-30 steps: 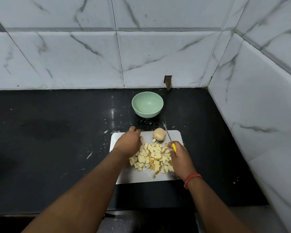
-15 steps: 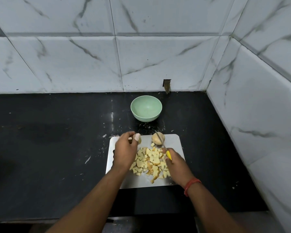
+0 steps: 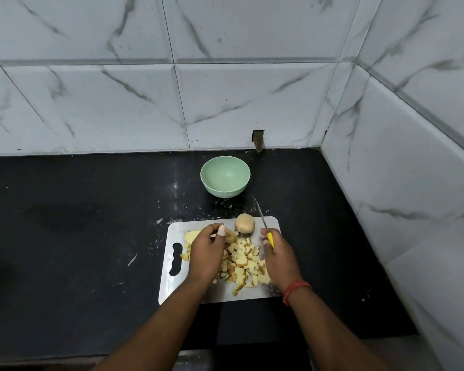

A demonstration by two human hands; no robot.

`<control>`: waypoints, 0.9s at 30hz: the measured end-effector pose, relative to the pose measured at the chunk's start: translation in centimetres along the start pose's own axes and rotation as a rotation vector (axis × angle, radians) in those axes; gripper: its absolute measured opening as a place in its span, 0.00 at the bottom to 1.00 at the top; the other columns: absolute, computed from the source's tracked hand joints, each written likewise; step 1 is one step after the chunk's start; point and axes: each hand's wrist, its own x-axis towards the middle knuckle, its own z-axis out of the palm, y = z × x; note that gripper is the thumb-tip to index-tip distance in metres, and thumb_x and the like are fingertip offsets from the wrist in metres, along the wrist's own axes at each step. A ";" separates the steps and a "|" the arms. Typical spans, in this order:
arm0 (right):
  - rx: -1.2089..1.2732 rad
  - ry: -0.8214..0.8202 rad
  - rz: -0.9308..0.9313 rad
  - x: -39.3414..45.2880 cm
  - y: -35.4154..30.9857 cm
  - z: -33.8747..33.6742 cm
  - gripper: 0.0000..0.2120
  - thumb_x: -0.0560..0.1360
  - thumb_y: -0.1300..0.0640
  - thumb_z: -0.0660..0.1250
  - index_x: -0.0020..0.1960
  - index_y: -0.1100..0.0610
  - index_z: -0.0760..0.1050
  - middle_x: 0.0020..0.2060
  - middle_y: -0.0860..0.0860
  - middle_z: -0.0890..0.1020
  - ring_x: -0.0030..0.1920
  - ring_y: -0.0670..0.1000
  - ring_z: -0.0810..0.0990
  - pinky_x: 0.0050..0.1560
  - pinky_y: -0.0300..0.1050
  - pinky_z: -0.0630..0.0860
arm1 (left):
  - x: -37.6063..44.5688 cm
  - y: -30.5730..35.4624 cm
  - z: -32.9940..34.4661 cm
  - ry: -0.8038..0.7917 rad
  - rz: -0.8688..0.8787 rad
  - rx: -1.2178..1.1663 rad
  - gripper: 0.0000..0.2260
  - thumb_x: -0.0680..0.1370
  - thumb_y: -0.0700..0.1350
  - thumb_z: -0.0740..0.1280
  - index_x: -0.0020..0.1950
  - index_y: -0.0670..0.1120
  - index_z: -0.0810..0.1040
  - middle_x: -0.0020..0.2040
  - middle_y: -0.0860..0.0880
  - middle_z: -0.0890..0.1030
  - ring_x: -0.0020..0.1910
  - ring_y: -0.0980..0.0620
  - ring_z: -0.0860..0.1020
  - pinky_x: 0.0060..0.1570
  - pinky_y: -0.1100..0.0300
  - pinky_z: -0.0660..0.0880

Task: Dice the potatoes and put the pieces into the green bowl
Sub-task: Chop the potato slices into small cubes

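A: Potatoes, where are they?

B: The diced pieces [image 3: 243,266] lie in a heap on the board [image 3: 172,285], between the two hands. One whole potato [image 3: 244,223] stands at the far edge, and a slice [image 3: 191,236] lies at the left.

A: And the hands?

B: The left hand [image 3: 208,254] pinches a potato piece [image 3: 229,235] with curled fingers. The right hand [image 3: 280,257] grips the knife [image 3: 264,225], blade pointing to the bowl [image 3: 225,175], which has nothing in it, on the counter [image 3: 78,236].
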 end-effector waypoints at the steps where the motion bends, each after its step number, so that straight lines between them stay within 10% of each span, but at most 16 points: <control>1: -0.055 0.004 0.001 0.0 0.3 0.0 0.12 0.81 0.59 0.57 0.61 0.51 0.73 0.54 0.48 0.78 0.54 0.48 0.78 0.54 0.45 0.76 | 0.1 0.0 0.2 -0.005 0.004 -0.002 0.06 0.84 0.51 0.64 0.51 0.59 0.80 0.50 0.57 0.85 0.52 0.56 0.83 0.58 0.50 0.80; 7: -0.123 -0.210 -0.153 -0.7 -0.8 1.5 0.16 0.81 0.57 0.57 0.68 0.49 0.70 0.61 0.46 0.77 0.61 0.45 0.74 0.63 0.40 0.71 | 0.3 0.3 1.1 -0.004 0.025 0.040 0.07 0.85 0.50 0.62 0.52 0.60 0.78 0.50 0.58 0.83 0.52 0.56 0.82 0.54 0.60 0.78; 15: -0.146 0.073 -0.016 -1.5 -0.4 1.3 0.16 0.82 0.58 0.57 0.69 0.53 0.71 0.64 0.48 0.76 0.63 0.48 0.74 0.62 0.40 0.71 | 1.2 0.2 1.7 0.005 -0.040 -0.077 0.09 0.84 0.51 0.63 0.60 0.52 0.81 0.52 0.55 0.84 0.51 0.57 0.83 0.55 0.56 0.81; 27: 0.409 0.147 0.195 -1.0 -2.0 0.8 0.11 0.82 0.56 0.58 0.58 0.44 0.75 0.50 0.44 0.81 0.40 0.43 0.78 0.42 0.40 0.75 | 1.3 -0.2 3.3 -0.054 0.012 -0.017 0.09 0.84 0.52 0.63 0.56 0.56 0.82 0.51 0.57 0.85 0.53 0.55 0.83 0.58 0.48 0.80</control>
